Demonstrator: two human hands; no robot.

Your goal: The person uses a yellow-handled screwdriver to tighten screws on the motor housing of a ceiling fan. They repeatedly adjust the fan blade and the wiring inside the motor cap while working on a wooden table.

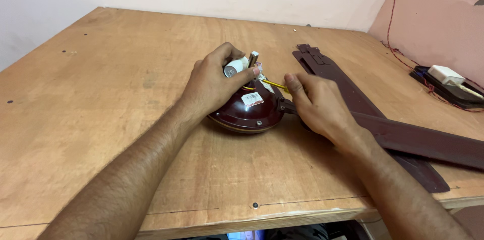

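Observation:
A dark maroon ceiling fan motor housing [247, 114] rests on the plywood table [101, 99]. My left hand [214, 83] curls over its top and grips a small white cylindrical part [233, 68] beside the metal shaft [252, 58]. My right hand [317, 104] lies against the housing's right side, thumb and finger pinching a yellow wire [275, 84] that runs from the top. Two maroon fan blades [403, 136] extend right from under my right hand.
At the far right lies a dark board [443, 88] with a white adapter [444, 73] on it, and a thin red wire [398, 58] climbs the pink wall. The table's front edge runs along the bottom of the view.

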